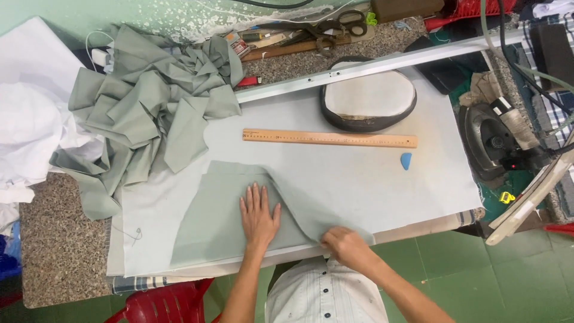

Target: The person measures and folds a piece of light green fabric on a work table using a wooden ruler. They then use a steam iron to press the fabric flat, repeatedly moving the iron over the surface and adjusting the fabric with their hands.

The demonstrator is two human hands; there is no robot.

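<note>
1. Seen from above, a table (pixel 418 197) covered with a pale grey-blue cloth fills the middle of the view, with speckled stone counter around it and green floor tiles below.
2. On the near part of the table lies a flat piece of grey-green fabric (pixel 209 227), roughly four-sided, with one edge folded over.
3. The left hand (pixel 258 216) rests palm down on the fabric piece, fingers spread and flat, pressing it against the table.
4. The right hand (pixel 344 244) is at the piece's right corner near the table's front edge, fingers curled and pinching the fabric edge.
5. Both bare forearms reach in from the bottom of the view, above a light striped shirt (pixel 326 296) with dark buttons.
6. Beyond the hands, well apart from them, a long wooden ruler (pixel 330 139) lies across the table.
7. Just below the ruler's right end sits a small blue piece of tailor's chalk (pixel 406 161).
8. Behind the ruler is an oval pressing pad (pixel 369 100), white on top with a dark rim.
9. To the left, a loose heap of grey-green fabric pieces (pixel 149 113) spills over the table's far left corner, beside white cloth (pixel 30 113).
10. On the right, off the table, stands a dark iron (pixel 490 140).
11. Large scissors (pixel 335 27) and other tools lie on the counter at the top.
12. A red plastic chair (pixel 164 305) shows at the bottom left.
</note>
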